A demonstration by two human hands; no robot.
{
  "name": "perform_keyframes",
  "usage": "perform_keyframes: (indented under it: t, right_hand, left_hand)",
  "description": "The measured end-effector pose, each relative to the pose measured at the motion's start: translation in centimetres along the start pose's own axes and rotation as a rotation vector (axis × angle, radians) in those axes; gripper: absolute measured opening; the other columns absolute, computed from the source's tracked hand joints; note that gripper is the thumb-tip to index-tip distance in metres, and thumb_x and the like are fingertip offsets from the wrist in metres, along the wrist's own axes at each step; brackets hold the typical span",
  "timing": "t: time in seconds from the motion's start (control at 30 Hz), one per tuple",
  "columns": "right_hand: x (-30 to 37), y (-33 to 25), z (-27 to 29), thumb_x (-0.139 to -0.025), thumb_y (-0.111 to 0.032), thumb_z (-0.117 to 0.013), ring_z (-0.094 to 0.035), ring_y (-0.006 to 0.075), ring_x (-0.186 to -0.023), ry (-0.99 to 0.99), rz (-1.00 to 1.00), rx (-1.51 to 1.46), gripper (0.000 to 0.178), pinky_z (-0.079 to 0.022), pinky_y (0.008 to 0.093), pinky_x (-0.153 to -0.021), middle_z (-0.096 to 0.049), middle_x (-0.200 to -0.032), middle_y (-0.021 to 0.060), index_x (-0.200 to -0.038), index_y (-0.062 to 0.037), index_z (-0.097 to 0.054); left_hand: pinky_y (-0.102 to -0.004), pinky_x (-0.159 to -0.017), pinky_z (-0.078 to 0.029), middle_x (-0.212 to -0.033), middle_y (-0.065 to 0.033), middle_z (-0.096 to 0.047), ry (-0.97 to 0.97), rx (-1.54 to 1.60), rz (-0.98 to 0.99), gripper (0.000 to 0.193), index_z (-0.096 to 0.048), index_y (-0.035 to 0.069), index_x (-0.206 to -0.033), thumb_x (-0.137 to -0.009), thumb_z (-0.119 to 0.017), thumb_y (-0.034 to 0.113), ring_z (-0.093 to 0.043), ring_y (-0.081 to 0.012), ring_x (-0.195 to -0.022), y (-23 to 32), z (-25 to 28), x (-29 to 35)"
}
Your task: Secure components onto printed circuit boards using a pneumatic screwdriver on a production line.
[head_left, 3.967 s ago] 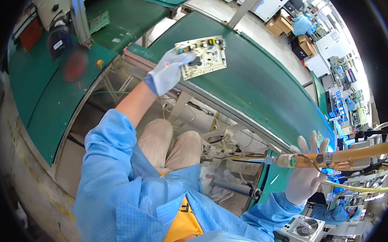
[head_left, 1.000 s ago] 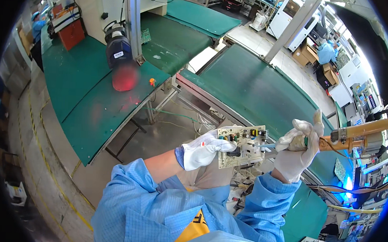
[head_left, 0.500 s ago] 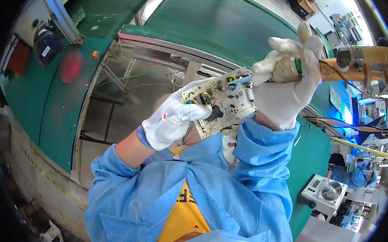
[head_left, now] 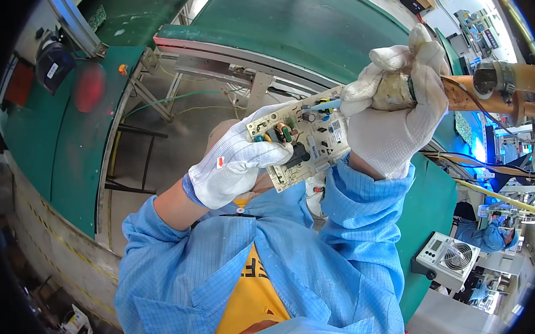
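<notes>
My left hand [head_left: 228, 162], in a white knit glove with a small red mark, grips a pale circuit board [head_left: 306, 172] by its left side. The thumb lies over the face, beside a black part and a green coil. The board is tilted, its component side up. My right hand [head_left: 398, 104], gloved too, is closed above the board's upper right corner. From its fingers a slim light-blue tool [head_left: 330, 106] reaches down to the components there; the rest of it is hidden in the hand, so its kind cannot be told. A stained beige patch shows amid the curled fingers.
An orange-brown pipe [head_left: 495, 97] with a clamp ends close behind my right hand. Green benches [head_left: 275, 28] lie ahead and to the left. On the right bench stands a white box with a fan [head_left: 447, 259]. A person in blue [head_left: 488, 234] is at the far right.
The board and my left hand have shifted slightly left. My right hand has also moved a little left, the blue tool staying at the board's upper corner.
</notes>
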State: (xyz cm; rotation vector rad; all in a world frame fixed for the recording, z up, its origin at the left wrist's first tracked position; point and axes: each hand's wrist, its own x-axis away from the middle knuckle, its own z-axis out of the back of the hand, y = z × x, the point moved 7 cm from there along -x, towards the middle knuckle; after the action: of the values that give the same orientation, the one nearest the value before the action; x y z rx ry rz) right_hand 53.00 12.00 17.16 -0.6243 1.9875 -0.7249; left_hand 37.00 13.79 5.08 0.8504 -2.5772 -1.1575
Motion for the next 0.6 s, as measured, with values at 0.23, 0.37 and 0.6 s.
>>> perform_keyframes:
  t: [0.23,0.37,0.6]
  right_hand:
    - [-0.2,-0.4,0.7,-0.090,-0.027,-0.049,-0.061,0.0156,-0.060,0.004,0.046,0.206,0.038,-0.053,0.0257,-0.044,-0.064,-0.082,0.0103,-0.116,-0.0007,-0.060]
    - [-0.2,-0.5,0.5,-0.091,-0.027,-0.050,-0.062,0.0156,-0.063,0.058,0.022,0.214,0.037,-0.052,0.0255,-0.046,-0.064,-0.081,0.0095,-0.113,0.0002,-0.062]
    - [-0.3,-0.3,0.7,-0.092,-0.026,-0.050,-0.063,0.0159,-0.065,0.135,0.007,-0.028,0.036,-0.055,0.0251,-0.053,-0.065,-0.081,0.0095,-0.111,0.0021,-0.062]
  left_hand:
    - [-0.0339,-0.100,-0.044,-0.125,-0.0142,-0.054,-0.005,0.002,0.069,0.059,-0.039,-0.001,-0.138,-0.087,-0.065,0.011,-0.053,-0.0201,-0.117,0.0,0.1,-0.1]
    - [-0.0338,-0.097,-0.046,-0.120,-0.0131,-0.057,0.031,0.055,0.035,0.059,-0.039,-0.001,-0.138,-0.086,-0.065,0.010,-0.056,-0.0200,-0.112,-0.4,0.1,-0.2]
    - [-0.0315,-0.092,-0.050,-0.114,-0.0119,-0.062,0.042,-0.270,-0.024,0.058,-0.040,-0.003,-0.136,-0.085,-0.064,0.013,-0.061,-0.0189,-0.105,0.6,0.9,-0.2]
